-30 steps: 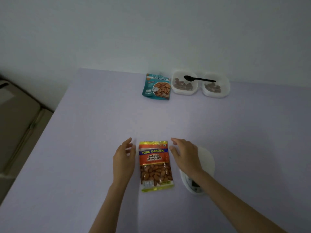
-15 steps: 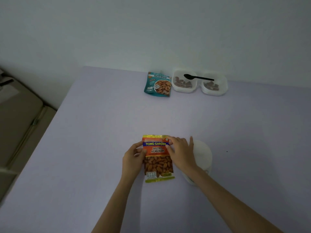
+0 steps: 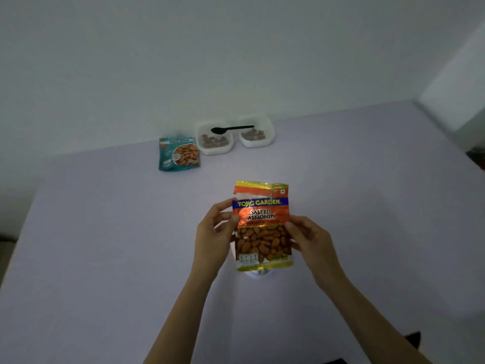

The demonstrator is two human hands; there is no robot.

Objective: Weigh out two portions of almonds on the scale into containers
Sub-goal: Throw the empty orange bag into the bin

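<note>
Though dim, TONG GARDEN almond packet (image 3: 262,232)

Orange almond pkt (image 3: 262,215) upright, mid-air

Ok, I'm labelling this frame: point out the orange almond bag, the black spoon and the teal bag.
orange almond bag (image 3: 262,215): head view, front lettering.
black spoon (image 3: 233,128): head view, mid handle.
teal bag (image 3: 179,155): head view, front panel.

Head view, downward over table (image 3: 105,258)
</note>
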